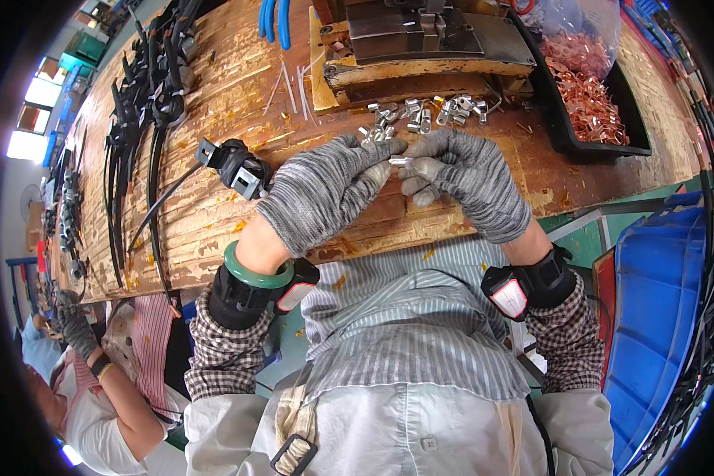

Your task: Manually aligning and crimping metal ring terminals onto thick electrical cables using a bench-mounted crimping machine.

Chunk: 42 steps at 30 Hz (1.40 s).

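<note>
My two hands, in grey striped knit gloves, meet over the near part of the wooden workbench (214, 182). Between their fingertips is a small silver metal cable lug (401, 161). My left hand (325, 190) pinches one end of it with thumb and fingers together. From the other side my right hand (476, 182) has its thumb and curled fingers closed on it; its exact grip is partly hidden. Just beyond the fingers lies a loose pile of silver tubular lugs (422, 119).
A dark metal press tool (412, 40) stands behind the pile. At right, a black bin (635, 135) holds copper pieces. Black cables (155, 103) and a taped coil with metal clips (242, 166) lie at left. Another person (111, 397) sits lower left; a blue crate (658, 285) is at right.
</note>
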### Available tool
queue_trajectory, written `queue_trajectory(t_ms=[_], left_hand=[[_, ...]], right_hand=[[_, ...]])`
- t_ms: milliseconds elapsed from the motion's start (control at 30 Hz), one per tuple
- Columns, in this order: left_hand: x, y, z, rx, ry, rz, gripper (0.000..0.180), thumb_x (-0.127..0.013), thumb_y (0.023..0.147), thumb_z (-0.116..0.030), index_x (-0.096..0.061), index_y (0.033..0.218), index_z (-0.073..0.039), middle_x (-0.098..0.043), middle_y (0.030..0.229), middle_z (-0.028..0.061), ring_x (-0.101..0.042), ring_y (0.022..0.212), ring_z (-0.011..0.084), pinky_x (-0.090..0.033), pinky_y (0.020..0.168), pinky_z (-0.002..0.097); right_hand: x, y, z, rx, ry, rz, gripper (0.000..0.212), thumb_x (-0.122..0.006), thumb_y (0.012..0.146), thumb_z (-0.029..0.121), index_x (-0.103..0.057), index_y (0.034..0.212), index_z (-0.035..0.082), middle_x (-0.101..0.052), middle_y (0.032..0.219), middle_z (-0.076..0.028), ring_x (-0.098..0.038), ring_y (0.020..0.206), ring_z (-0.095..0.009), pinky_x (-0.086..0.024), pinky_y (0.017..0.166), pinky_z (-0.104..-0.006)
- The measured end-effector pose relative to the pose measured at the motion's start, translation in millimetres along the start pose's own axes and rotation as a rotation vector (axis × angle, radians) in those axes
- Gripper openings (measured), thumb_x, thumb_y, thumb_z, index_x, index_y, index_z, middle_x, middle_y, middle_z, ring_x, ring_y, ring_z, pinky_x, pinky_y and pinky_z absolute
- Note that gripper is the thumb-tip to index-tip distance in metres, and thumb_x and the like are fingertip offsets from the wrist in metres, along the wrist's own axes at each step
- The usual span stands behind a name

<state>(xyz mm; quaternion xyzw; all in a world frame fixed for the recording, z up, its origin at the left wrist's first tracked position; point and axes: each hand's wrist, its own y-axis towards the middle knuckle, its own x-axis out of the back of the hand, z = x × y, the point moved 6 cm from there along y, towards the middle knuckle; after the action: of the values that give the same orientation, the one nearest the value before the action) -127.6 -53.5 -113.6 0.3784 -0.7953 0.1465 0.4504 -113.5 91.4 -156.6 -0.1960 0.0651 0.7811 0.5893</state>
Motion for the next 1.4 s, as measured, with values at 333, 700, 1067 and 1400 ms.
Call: queue_trajectory(t_ms=[333, 700, 1067, 1400], left_hand=[[-11, 4, 4, 0.058, -0.138, 0.051, 0.031, -0.049, 0.087, -0.024, -0.056, 0.108, -0.003, -0.058, 0.093, 0.0189, -0.054, 0.087, 0.0346, -0.044, 0.076, 0.0379], [-9, -4, 31, 0.168, -0.299, 0.11, 0.039, -0.052, 0.087, -0.028, -0.054, 0.113, 0.001, -0.056, 0.111, 0.0135, -0.051, 0.1, 0.0207, -0.04, 0.085, 0.0291], [-8, -13, 58, 0.355, -0.284, 0.186, 0.034, -0.055, 0.085, -0.016, -0.051, 0.114, 0.002, -0.06, 0.102, 0.01, -0.059, 0.087, 0.0181, -0.046, 0.077, 0.0268], [-12, -4, 24, 0.378, -0.523, 0.245, 0.035, -0.06, 0.083, -0.024, -0.058, 0.108, 0.001, -0.058, 0.08, 0.003, -0.048, 0.063, 0.0082, -0.04, 0.053, 0.0228]], right_hand=[[6, -6, 4, 0.019, -0.156, -0.024, 0.014, -0.056, 0.081, 0.005, -0.056, 0.092, -0.004, -0.061, 0.084, -0.012, -0.063, 0.074, -0.018, -0.055, 0.063, -0.0275], [3, -3, 18, 0.555, -0.664, -0.001, 0.016, -0.059, 0.071, 0.005, -0.062, 0.087, 0.006, -0.062, 0.071, -0.006, -0.061, 0.06, -0.012, -0.049, 0.058, -0.0246], [0, -5, -6, 0.335, -0.195, 0.057, 0.011, -0.058, 0.077, 0.007, -0.06, 0.086, 0.001, -0.063, 0.071, -0.007, -0.063, 0.062, -0.013, -0.052, 0.055, -0.0239], [-8, -13, 9, 0.714, -0.796, 0.001, 0.012, -0.06, 0.078, 0.017, -0.059, 0.087, 0.009, -0.06, 0.076, -0.009, -0.059, 0.072, -0.027, -0.046, 0.065, -0.0342]])
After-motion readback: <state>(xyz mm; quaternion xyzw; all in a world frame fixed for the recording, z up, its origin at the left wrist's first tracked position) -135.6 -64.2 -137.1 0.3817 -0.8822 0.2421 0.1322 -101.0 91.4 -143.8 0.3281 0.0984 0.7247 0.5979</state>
